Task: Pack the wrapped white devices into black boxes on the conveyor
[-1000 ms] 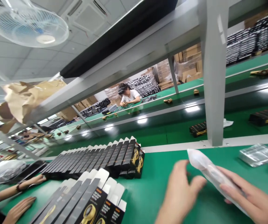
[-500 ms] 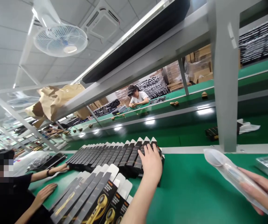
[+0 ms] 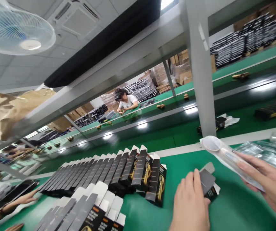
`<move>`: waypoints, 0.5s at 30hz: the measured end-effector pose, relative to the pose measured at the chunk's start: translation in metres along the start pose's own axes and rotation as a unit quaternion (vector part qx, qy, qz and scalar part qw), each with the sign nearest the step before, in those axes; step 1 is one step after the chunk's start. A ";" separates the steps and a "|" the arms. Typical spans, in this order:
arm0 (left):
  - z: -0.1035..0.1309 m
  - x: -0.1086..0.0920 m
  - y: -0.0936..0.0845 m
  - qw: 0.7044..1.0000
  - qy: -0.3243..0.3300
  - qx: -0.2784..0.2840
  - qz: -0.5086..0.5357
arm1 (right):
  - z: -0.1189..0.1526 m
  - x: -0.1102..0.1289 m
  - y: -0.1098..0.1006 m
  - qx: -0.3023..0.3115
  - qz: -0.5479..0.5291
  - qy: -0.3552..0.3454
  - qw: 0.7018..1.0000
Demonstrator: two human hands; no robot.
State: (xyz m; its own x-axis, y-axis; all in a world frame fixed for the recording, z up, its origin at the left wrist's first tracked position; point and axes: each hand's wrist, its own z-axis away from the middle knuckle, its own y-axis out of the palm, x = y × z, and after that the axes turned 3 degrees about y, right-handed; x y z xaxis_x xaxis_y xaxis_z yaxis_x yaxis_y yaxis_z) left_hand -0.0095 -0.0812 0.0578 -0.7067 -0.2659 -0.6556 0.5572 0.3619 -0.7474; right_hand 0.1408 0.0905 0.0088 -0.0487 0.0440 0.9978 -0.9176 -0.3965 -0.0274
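We hold a flat black carton (image 3: 207, 183) in our left hand (image 3: 190, 205), fingers curled over its near end, low above the green bench mat (image 3: 183, 163); its grey flap points away from us. Our right hand (image 3: 270, 184) pinches a clear plastic sleeve (image 3: 226, 157) between thumb and fingers, the sleeve angled up and left with its rounded end near the grey upright post (image 3: 200, 80). Just left of the carton, a fanned row of black cartons with gold print (image 3: 113, 168) lies on the mat; a second row with white flaps (image 3: 89, 205) lies nearer us. Clear plastic trays (image 3: 265, 154) rest behind the right hand. A co-worker's forearm (image 3: 10, 207) reaches in at far left.
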 end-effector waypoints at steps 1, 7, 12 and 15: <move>-0.002 -0.004 0.006 0.999 -0.024 0.017 -0.025 | -0.001 0.004 -0.003 0.009 -0.054 0.054 0.997; -0.019 -0.002 0.002 0.967 -0.048 0.026 -0.250 | 0.002 0.029 -0.016 0.049 -0.083 0.170 0.981; -0.017 0.028 -0.009 0.961 0.025 -0.091 -0.261 | 0.009 0.033 -0.015 0.139 -0.122 0.214 0.959; -0.016 0.039 -0.011 0.959 0.100 -0.126 -0.234 | 0.012 0.036 -0.011 0.155 -0.051 0.189 0.968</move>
State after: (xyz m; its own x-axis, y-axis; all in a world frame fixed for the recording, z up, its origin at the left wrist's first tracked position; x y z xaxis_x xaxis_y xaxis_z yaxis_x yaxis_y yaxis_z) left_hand -0.0496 -0.0812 0.0422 -0.9369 -0.2846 -0.2031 0.0543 0.4553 -0.8887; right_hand 0.1542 0.0852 0.0456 -0.1594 0.4065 0.8997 -0.7652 -0.6266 0.1476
